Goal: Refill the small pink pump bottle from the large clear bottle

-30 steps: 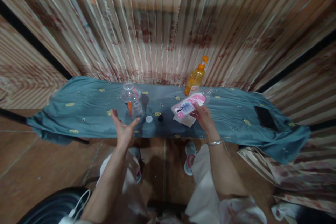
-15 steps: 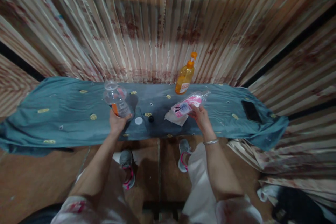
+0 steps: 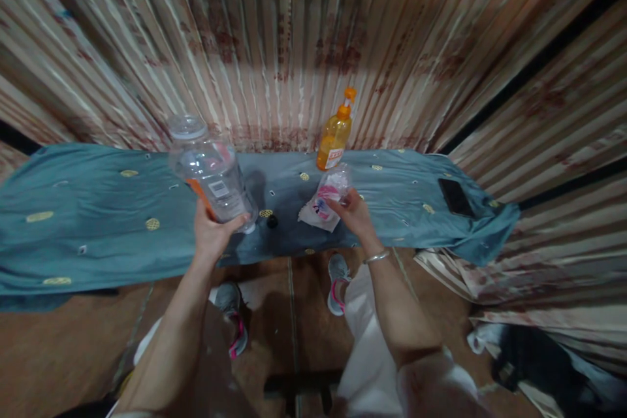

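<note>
My left hand (image 3: 213, 232) is wrapped round the lower part of a large clear plastic bottle (image 3: 215, 173) with an orange label strip. Its wide mouth tilts away to the upper left. In my right hand (image 3: 353, 212) is a smaller clear bottle with a pink label (image 3: 329, 192), above or touching a white cloth or paper piece (image 3: 313, 217); I cannot tell which. A black cap (image 3: 272, 221) lies between the hands. Beside it, a white cap (image 3: 249, 228) is partly hidden by the large bottle.
An orange pump bottle (image 3: 334, 140) stands at the back of the narrow table with its teal cloth (image 3: 108, 209). A black phone (image 3: 455, 197) lies at the right end. Behind hangs a striped curtain (image 3: 259, 46). A dark bag-like thing (image 3: 539, 359) is on the floor at right.
The large bottle has come up closer to my head in my left hand. My right hand has turned the pink-labelled bottle from slanting right to more end-on. The view has shifted slightly.
</note>
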Demonstrator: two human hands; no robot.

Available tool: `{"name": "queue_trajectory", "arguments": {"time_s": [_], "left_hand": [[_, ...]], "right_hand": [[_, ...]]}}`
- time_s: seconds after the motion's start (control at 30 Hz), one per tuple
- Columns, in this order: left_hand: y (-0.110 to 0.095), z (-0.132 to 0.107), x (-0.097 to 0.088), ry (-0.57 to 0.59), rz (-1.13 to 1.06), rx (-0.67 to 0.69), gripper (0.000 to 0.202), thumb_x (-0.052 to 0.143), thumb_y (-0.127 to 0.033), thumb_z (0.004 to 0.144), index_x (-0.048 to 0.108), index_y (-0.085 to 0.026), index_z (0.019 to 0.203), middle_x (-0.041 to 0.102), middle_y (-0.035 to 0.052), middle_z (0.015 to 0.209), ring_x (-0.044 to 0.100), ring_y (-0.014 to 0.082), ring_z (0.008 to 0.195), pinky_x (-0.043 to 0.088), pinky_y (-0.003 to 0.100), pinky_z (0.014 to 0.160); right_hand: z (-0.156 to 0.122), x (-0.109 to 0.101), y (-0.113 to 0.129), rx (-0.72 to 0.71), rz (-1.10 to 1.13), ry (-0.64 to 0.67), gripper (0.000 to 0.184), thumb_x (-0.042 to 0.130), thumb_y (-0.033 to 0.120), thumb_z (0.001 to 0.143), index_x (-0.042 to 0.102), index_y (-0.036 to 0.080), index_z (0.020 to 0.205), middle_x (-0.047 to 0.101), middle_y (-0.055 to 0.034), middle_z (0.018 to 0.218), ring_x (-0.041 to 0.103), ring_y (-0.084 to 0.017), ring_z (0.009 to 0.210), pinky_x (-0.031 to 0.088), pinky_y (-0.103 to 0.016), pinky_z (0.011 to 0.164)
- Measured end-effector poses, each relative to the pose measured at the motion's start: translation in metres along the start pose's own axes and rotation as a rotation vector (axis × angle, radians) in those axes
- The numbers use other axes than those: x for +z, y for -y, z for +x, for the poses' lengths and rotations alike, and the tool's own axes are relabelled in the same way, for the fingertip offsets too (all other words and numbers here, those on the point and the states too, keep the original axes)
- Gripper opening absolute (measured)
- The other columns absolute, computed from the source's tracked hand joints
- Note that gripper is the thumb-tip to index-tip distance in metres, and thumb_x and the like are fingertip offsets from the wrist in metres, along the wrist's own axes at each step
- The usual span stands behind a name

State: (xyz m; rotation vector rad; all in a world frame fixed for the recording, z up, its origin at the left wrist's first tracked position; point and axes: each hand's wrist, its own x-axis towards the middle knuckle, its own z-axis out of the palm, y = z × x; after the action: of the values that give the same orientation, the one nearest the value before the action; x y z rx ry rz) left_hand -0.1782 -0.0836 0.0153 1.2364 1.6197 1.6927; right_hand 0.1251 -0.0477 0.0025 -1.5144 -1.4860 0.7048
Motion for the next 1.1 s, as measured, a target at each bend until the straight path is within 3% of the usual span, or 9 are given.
{"name": "queue_trajectory", "arguments": {"time_s": [0.17, 0.27, 0.37, 0.5, 0.7, 0.77, 0.9, 1.0, 1.1], "left_hand": [[-0.008, -0.013, 0.017, 0.127, -0.158, -0.058, 0.080, 0.086, -0.032, 0.040, 0.054, -0.018, 0.112, 0.065, 0.0062, 0.103, 0.063, 0.0247, 0.094, 0.049, 0.041, 0.088], [-0.013, -0.020, 0.021, 0.174, -0.188, -0.080, 0.081, 0.086, -0.031, 0.041, 0.054, -0.017, 0.114, 0.065, 0.0086, 0.107, 0.062, 0.0274, 0.099, 0.047, 0.045, 0.092], [-0.020, -0.027, 0.023, 0.216, -0.230, -0.135, 0.081, 0.086, -0.031, 0.040, 0.053, -0.016, 0.112, 0.066, 0.0089, 0.106, 0.063, 0.0282, 0.099, 0.046, 0.047, 0.093], [-0.033, -0.036, 0.025, 0.305, -0.300, -0.211, 0.078, 0.087, -0.031, 0.035, 0.054, -0.016, 0.103, 0.069, 0.0073, 0.096, 0.064, 0.0284, 0.091, 0.049, 0.045, 0.087], [-0.054, -0.055, 0.030, 0.395, -0.196, -0.096, 0.074, 0.087, -0.027, 0.036, 0.059, -0.017, 0.104, 0.068, 0.0060, 0.095, 0.063, 0.0287, 0.094, 0.048, 0.044, 0.089], [-0.057, -0.062, 0.030, 0.396, -0.115, -0.061, 0.075, 0.087, -0.023, 0.036, 0.060, -0.017, 0.106, 0.067, 0.0058, 0.096, 0.063, 0.0285, 0.095, 0.047, 0.044, 0.091], [-0.055, -0.078, 0.020, 0.378, -0.154, -0.068, 0.083, 0.087, -0.018, 0.036, 0.059, -0.019, 0.113, 0.064, 0.0089, 0.114, 0.058, 0.0291, 0.110, 0.042, 0.042, 0.099], [-0.053, -0.093, 0.011, 0.313, -0.450, -0.090, 0.094, 0.089, -0.023, 0.040, 0.052, -0.026, 0.126, 0.049, 0.0093, 0.139, 0.046, 0.0284, 0.127, 0.036, 0.038, 0.105], [-0.057, -0.115, 0.009, 0.272, -0.744, -0.413, 0.066, 0.069, -0.057, 0.066, 0.056, -0.025, 0.122, 0.056, 0.0116, 0.130, 0.053, 0.0307, 0.119, 0.046, 0.046, 0.095]], "right_hand": [[-0.005, 0.005, 0.002, 0.007, -0.178, 0.021, 0.047, 0.067, 0.054, 0.070, 0.057, 0.021, 0.101, 0.069, -0.0062, 0.094, 0.066, -0.022, 0.084, 0.051, -0.035, 0.076], [-0.007, -0.004, -0.001, 0.004, -0.203, 0.015, 0.065, 0.071, 0.057, 0.065, 0.053, 0.020, 0.116, 0.067, -0.0111, 0.108, 0.065, -0.027, 0.098, 0.050, -0.041, 0.084], [-0.010, -0.021, 0.003, -0.045, -0.172, -0.145, 0.089, 0.070, 0.060, 0.064, 0.039, 0.015, 0.134, 0.056, -0.0194, 0.130, 0.055, -0.032, 0.119, 0.046, -0.046, 0.095], [-0.024, -0.036, 0.035, -0.258, -0.095, -0.375, 0.079, 0.063, 0.058, 0.074, 0.036, 0.020, 0.137, 0.045, -0.0150, 0.142, 0.045, -0.028, 0.130, 0.038, -0.049, 0.106], [-0.056, 0.000, 0.095, -0.360, 0.335, 0.147, 0.098, 0.077, 0.053, 0.063, 0.026, 0.028, 0.142, 0.046, -0.0095, 0.142, 0.049, -0.025, 0.128, 0.043, -0.042, 0.104], [-0.063, 0.012, 0.103, -0.311, 0.448, 0.254, 0.096, 0.081, 0.051, 0.057, 0.036, 0.025, 0.138, 0.054, -0.0090, 0.134, 0.055, -0.025, 0.121, 0.047, -0.041, 0.100], [-0.075, 0.016, 0.113, -0.237, 0.493, 0.310, 0.067, 0.081, 0.045, 0.058, 0.058, 0.019, 0.115, 0.067, -0.0061, 0.112, 0.064, -0.023, 0.102, 0.052, -0.038, 0.092], [-0.087, 0.006, 0.123, -0.268, 0.513, 0.276, 0.060, 0.082, 0.041, 0.056, 0.061, 0.020, 0.108, 0.067, -0.0043, 0.111, 0.063, -0.022, 0.104, 0.050, -0.037, 0.095], [-0.099, -0.003, 0.134, -0.283, 0.530, 0.271, 0.061, 0.083, 0.040, 0.055, 0.061, 0.021, 0.109, 0.067, -0.0039, 0.112, 0.062, -0.023, 0.105, 0.049, -0.039, 0.097]]}}
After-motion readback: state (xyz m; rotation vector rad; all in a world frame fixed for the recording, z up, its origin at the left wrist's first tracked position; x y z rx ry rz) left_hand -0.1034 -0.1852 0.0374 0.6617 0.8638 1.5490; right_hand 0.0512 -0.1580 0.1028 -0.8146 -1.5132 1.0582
